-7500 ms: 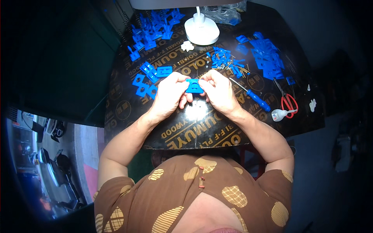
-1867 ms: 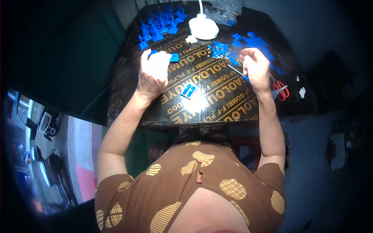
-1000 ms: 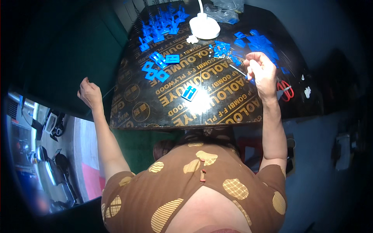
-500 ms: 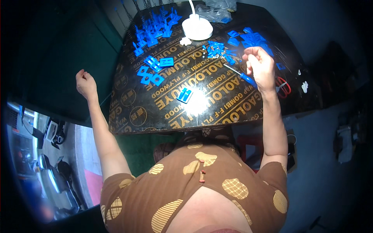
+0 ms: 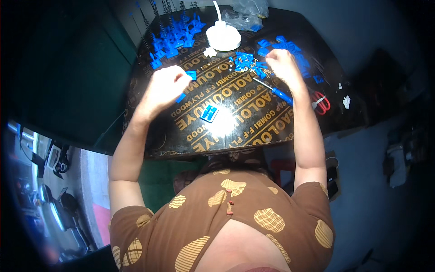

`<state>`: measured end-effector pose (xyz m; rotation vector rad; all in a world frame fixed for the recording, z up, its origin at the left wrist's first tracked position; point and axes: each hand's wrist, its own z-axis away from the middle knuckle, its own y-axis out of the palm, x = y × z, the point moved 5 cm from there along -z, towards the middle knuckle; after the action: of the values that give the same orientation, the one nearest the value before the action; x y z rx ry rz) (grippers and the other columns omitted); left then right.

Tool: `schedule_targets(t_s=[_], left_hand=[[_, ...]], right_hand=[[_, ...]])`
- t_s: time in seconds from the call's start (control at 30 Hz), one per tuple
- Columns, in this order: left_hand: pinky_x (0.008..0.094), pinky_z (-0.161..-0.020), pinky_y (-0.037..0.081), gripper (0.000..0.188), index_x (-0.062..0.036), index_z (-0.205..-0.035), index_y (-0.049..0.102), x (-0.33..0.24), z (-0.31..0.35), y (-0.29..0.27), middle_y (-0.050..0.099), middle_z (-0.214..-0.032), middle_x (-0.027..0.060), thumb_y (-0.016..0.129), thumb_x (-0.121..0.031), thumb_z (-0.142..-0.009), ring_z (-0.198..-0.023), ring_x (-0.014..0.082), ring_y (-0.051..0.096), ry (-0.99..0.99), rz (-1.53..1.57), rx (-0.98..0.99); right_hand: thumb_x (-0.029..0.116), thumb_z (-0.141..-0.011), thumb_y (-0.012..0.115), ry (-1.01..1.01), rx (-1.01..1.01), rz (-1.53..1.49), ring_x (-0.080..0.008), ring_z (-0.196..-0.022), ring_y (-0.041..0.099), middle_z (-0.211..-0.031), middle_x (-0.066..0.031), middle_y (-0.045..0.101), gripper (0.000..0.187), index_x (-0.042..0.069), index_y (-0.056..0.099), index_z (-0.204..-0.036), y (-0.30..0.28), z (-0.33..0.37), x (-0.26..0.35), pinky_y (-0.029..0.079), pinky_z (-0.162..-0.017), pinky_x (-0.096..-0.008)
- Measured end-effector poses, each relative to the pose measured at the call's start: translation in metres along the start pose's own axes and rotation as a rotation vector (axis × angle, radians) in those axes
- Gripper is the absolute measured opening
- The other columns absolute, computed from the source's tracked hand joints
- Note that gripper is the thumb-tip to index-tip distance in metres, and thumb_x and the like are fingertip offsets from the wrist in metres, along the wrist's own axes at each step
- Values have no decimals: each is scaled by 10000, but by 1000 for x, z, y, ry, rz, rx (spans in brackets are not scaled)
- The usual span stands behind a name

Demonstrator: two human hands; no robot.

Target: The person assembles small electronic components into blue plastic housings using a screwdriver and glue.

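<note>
My left hand [image 5: 166, 87] hovers over the flat square blue plastic pieces [image 5: 191, 75] at the left of the table, hiding most of them. Its fingers are curled together, and whatever they hold is hidden. At the right, my right hand [image 5: 284, 65] is beside the far pile of blue plastic parts [image 5: 297, 52], thumb and fingertips drawn together; glare hides what may be between them. Just left of it lie small blue pieces [image 5: 244, 61] with thin metal bits. A single blue rectangular piece [image 5: 209, 114] rests near the front of the table.
A blue-handled screwdriver [image 5: 282, 96] and red-handled scissors [image 5: 322, 104] lie at the right. A white lamp base [image 5: 224, 37] stands at the back, with clear plastic bags [image 5: 242, 20] behind it. Blue parts with upright springs [image 5: 174, 38] crowd the far left of the dark printed table [image 5: 247, 124].
My left hand has swung in from beyond the table's left edge to above the square blue pieces. The right hand has shifted forward and left, toward the small blue parts.
</note>
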<state>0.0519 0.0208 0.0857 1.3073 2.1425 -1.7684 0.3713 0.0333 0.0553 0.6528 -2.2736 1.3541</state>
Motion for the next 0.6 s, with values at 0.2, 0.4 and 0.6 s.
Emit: schedule_targets(t_s=[0.2, 0.4, 0.6], left_hand=[[409, -629, 463, 298, 29, -743, 610, 10, 9, 49, 602, -714, 201, 584, -242, -866, -681, 338, 605, 10, 4, 140], [361, -600, 467, 243, 21, -760, 626, 20, 17, 52, 620, -718, 178, 602, -200, -859, -650, 293, 613, -75, 93, 99], [346, -606, 475, 283, 2, -749, 621, 14, 23, 48, 621, -706, 146, 686, -268, -802, -650, 284, 609, -66, 185, 180]], right_hand=[[111, -778, 571, 117, 172, 226, -398, -839, 657, -846, -244, 664, 161, 26, 699, -828, 31, -6, -27, 518, -770, -435], [162, -772, 602, 145, 220, 259, -390, -877, 647, -849, -244, 657, 187, -8, 665, -820, 40, 0, -24, 499, -765, -439], [109, -805, 542, 190, 261, 403, -431, -939, 626, -948, -266, 650, 166, 4, 654, -868, 43, 1, -14, 504, -798, -493]])
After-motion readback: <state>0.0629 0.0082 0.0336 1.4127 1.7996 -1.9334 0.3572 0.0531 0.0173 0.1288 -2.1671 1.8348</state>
